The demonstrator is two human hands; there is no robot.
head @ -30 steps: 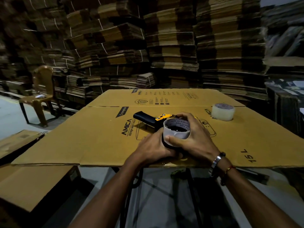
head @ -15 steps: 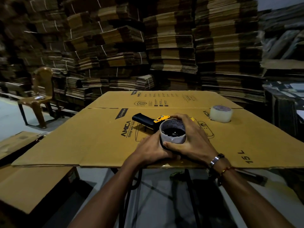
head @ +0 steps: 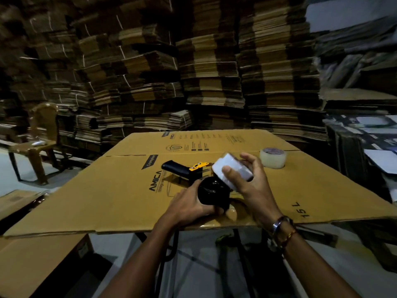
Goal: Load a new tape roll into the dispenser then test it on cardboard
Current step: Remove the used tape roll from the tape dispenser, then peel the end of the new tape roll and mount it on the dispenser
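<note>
So the right hand (head: 250,183) grips the tape roll (head: 232,172) tilted just up-right of the dispenser (head: 211,193) hub, which the left hand (head: 189,204) clamps on the desk.

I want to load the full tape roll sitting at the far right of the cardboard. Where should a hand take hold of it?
Come from above and pinch the full tape roll across its curved outer wall. It lies flat on the cardboard, its core hole up, with open space around it.
</note>
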